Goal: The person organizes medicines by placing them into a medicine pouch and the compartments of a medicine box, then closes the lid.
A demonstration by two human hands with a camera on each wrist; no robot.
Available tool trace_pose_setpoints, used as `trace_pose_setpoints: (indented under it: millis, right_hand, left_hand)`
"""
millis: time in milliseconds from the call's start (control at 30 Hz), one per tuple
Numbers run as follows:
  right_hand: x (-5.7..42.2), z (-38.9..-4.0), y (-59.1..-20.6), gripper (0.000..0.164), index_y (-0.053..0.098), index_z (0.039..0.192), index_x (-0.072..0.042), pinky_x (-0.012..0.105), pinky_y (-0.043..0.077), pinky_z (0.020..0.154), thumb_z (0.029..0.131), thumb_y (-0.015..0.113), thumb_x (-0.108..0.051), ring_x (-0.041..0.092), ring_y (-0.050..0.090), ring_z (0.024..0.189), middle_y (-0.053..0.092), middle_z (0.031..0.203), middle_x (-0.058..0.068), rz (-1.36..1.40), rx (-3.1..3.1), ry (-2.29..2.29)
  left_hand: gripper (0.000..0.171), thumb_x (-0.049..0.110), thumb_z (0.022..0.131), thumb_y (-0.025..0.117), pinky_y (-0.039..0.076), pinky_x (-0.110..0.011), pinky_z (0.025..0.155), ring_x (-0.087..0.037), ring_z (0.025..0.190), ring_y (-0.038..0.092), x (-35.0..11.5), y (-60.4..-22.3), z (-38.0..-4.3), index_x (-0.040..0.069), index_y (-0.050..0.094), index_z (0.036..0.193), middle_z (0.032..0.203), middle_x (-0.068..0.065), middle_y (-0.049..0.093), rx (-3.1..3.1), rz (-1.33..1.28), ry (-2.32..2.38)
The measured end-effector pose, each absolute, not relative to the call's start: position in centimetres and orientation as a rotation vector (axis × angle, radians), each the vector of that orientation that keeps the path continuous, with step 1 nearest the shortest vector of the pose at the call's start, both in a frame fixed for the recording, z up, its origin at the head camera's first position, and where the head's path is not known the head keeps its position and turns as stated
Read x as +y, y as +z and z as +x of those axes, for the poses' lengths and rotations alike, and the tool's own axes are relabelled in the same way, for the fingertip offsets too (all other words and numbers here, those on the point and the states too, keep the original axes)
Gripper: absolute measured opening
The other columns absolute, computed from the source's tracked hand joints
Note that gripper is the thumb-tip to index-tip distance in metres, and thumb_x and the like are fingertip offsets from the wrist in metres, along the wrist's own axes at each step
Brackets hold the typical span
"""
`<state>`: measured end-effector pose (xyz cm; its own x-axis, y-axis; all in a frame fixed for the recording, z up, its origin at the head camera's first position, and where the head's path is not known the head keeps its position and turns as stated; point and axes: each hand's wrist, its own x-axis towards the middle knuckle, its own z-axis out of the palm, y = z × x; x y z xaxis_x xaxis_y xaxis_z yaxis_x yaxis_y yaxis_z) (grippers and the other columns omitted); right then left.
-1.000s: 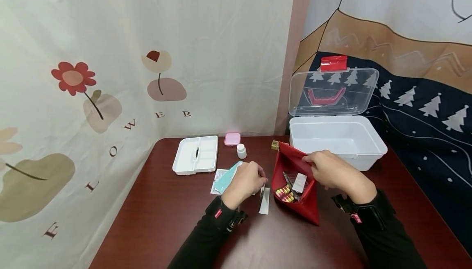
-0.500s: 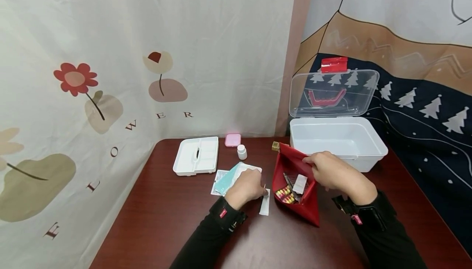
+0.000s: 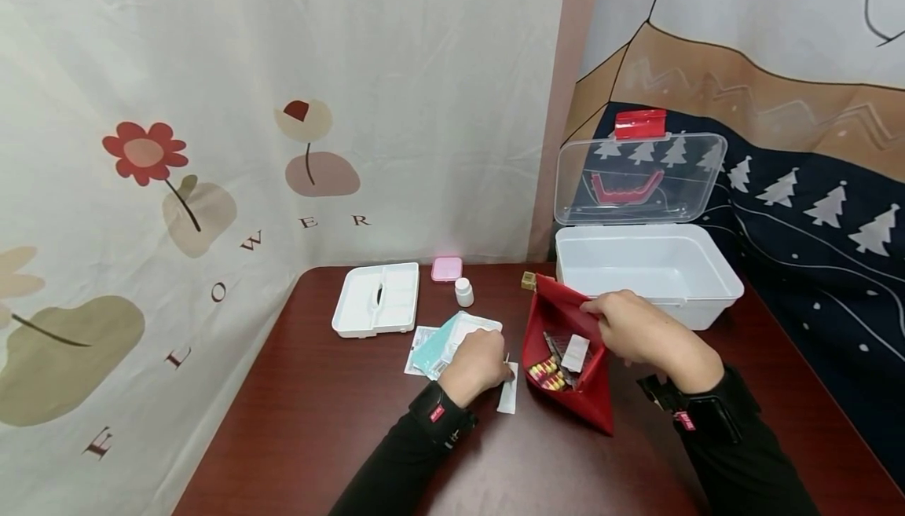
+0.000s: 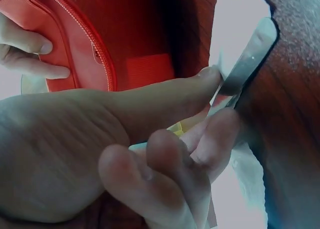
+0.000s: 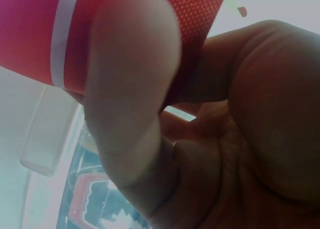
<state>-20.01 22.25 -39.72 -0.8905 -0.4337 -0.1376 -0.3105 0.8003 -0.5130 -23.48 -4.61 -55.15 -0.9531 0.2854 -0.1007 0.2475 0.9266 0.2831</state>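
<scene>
My left hand (image 3: 475,367) is low over the table, beside a narrow white packet (image 3: 507,392). In the left wrist view its thumb and forefinger pinch metal tweezers (image 4: 252,51), whose rounded end lies over the white packet. My right hand (image 3: 639,331) grips the upper edge of a red zippered pouch (image 3: 595,406) and holds its mouth wide. Inside the pouch show red-and-yellow capsules (image 3: 547,373) and a small white box (image 3: 575,352). The right wrist view shows fingers and thumb on either side of the red fabric (image 5: 197,19).
Left of my left hand lie a teal packet (image 3: 433,354) and a white packet (image 3: 475,323). Behind stand a white bottle (image 3: 463,292), a pink case (image 3: 446,268) and a white divided tray (image 3: 353,301). A white bin (image 3: 646,261) with its clear lid raised stands behind the pouch.
My left hand has lowered toward the table at the narrow white packet, uncovering more of the white packet behind it. My right hand and the pouch stay in place.
</scene>
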Motion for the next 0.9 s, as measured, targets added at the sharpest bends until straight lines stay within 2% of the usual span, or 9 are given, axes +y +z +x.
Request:
trace_pose_setpoints:
  millis: [67, 200, 267, 433, 700, 900]
  right_hand:
    - [22.2, -20.0, -39.7, 0.044, 0.066, 0.145, 0.006, 0.028, 0.054, 0.049, 0.103, 0.055, 0.003, 0.015, 0.059, 0.049, 0.071, 0.123, 0.030, -0.580, 2.743, -0.718]
    - [22.3, -20.0, -39.7, 0.044, 0.066, 0.145, 0.006, 0.029, 0.054, 0.049, 0.103, 0.055, 0.003, 0.015, 0.059, 0.049, 0.071, 0.122, 0.030, -0.578, 2.738, -0.722]
    - [22.3, -20.0, -39.8, 0.044, 0.066, 0.145, 0.006, 0.029, 0.054, 0.049, 0.103, 0.055, 0.003, 0.016, 0.059, 0.049, 0.071, 0.121, 0.030, -0.578, 2.734, -0.723]
    - [22.3, -20.0, -39.8, 0.044, 0.067, 0.144, 0.006, 0.029, 0.054, 0.048, 0.102, 0.055, 0.003, 0.016, 0.059, 0.048, 0.071, 0.120, 0.029, -0.580, 2.736, -0.725]
    - [22.2, -20.0, -39.8, 0.044, 0.067, 0.145, 0.005, 0.029, 0.055, 0.049, 0.103, 0.056, 0.002, 0.016, 0.060, 0.050, 0.071, 0.121, 0.029, -0.569, 2.729, -0.719]
    - [22.3, -20.1, -39.8, 0.045, 0.066, 0.147, 0.005, 0.029, 0.055, 0.049, 0.103, 0.056, 0.002, 0.016, 0.060, 0.049, 0.071, 0.123, 0.030, -0.553, 2.732, -0.711]
  left_hand:
    - [0.029, 0.032, 0.081, 0.093, 0.051, -0.038, 0.059, -0.019, 0.065, 0.060, -4.6, -55.7, -23.7, 0.014, 0.072, 0.074, 0.070, -0.001, 0.066, 2.933, 0.401, 0.422]
    - [0.023, 0.024, 0.086, 0.089, 0.050, -0.037, 0.059, -0.020, 0.066, 0.059, -4.4, -54.0, -22.7, 0.012, 0.071, 0.077, 0.071, -0.001, 0.064, 2.899, 0.410, 0.464]
    - [0.022, 0.018, 0.087, 0.087, 0.050, -0.036, 0.058, -0.022, 0.065, 0.059, -4.3, -51.8, -21.6, 0.009, 0.070, 0.076, 0.070, -0.004, 0.064, 2.886, 0.414, 0.480]
    - [0.028, 0.017, 0.087, 0.087, 0.047, -0.034, 0.058, -0.021, 0.065, 0.059, -4.2, -48.2, -20.0, 0.007, 0.067, 0.070, 0.068, -0.005, 0.063, 2.897, 0.374, 0.499]
    - [0.035, 0.018, 0.089, 0.088, 0.042, -0.026, 0.053, -0.015, 0.059, 0.057, -4.8, -46.6, -19.9, 0.012, 0.066, 0.063, 0.059, 0.001, 0.060, 2.916, 0.324, 0.628]
    - [0.041, 0.015, 0.090, 0.082, 0.037, -0.025, 0.050, -0.012, 0.053, 0.053, -5.4, -45.6, -20.2, 0.017, 0.061, 0.054, 0.051, 0.008, 0.049, 2.950, 0.314, 0.731]
